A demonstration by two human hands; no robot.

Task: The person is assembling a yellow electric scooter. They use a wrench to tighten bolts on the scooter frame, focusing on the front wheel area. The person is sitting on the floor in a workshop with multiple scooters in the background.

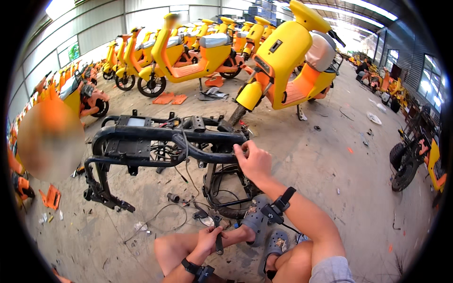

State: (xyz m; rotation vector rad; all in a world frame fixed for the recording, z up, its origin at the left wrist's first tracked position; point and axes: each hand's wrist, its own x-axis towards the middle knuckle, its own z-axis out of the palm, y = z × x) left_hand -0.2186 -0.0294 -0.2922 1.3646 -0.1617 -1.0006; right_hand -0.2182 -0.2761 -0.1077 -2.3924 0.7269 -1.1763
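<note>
Dusty concrete floor (330, 160) of a scooter-filled warehouse, right fingers (241, 152) gripping black frame (155, 141), left fingers (212, 232) around tool (219, 240).

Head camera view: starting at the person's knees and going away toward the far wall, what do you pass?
Left hand holding a dark tool → right hand on the black scooter frame → orange panels on the floor → rows of yellow scooters.

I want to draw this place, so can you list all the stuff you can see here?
Scooter frame: one, black, bare, on the floor ahead.
Scooters: many, yellow and orange, parked behind.
Orange panels: two, on the floor by the scooters.
Loose wires: black, under the frame.
Clogs: two, grey, on the feet.
Tool: one, black, in the left hand.
Left hand: holds the tool.
Right hand: grips the frame.
</note>
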